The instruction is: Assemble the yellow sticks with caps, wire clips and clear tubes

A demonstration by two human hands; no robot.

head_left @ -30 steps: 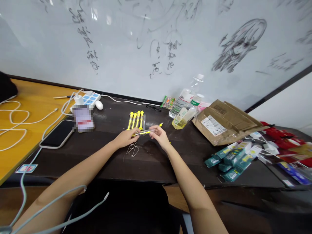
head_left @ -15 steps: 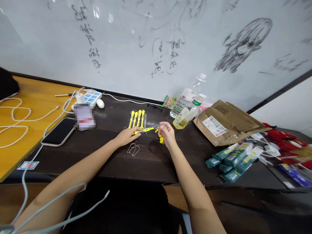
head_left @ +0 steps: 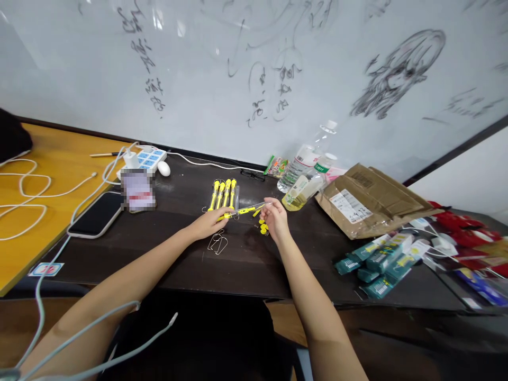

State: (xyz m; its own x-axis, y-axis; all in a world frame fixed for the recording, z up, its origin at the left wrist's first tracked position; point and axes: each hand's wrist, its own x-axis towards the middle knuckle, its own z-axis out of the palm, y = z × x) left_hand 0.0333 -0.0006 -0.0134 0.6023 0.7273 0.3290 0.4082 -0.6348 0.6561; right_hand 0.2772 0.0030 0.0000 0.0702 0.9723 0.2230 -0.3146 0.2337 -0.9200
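- I'm seeing the left grip (head_left: 208, 222) closing its fingers on the lower left end of a clear tube (head_left: 257, 206) with yellow parts.
- The right grip (head_left: 277, 219) is pinching the tube's other end between fingertips; I'm reading that contact as likely, since it's showing small.
- The tube is slanting up to the right between both hands, above the dark worktop (head_left: 246, 275); I'm not able to tell whether its yellow strip is sitting inside or alongside.
- Four yellow-ended pieces (head_left: 219, 194) are lying side by side just beyond the left hand, with another clear tube (head_left: 237, 197) sitting right of them.
- Bent wires (head_left: 217, 242) are lying on the near side of the left hand.
- Small yellow parts (head_left: 263, 227) are resting just left of the right hand, partly hidden by it.
- Farther right, I'm seeing two bottles (head_left: 297, 193) standing near a brown parcel (head_left: 369, 193), green boxes (head_left: 383, 256) lying in front of it.
- On the left, a phone (head_left: 96, 214) is lying near a power strip (head_left: 148, 159).
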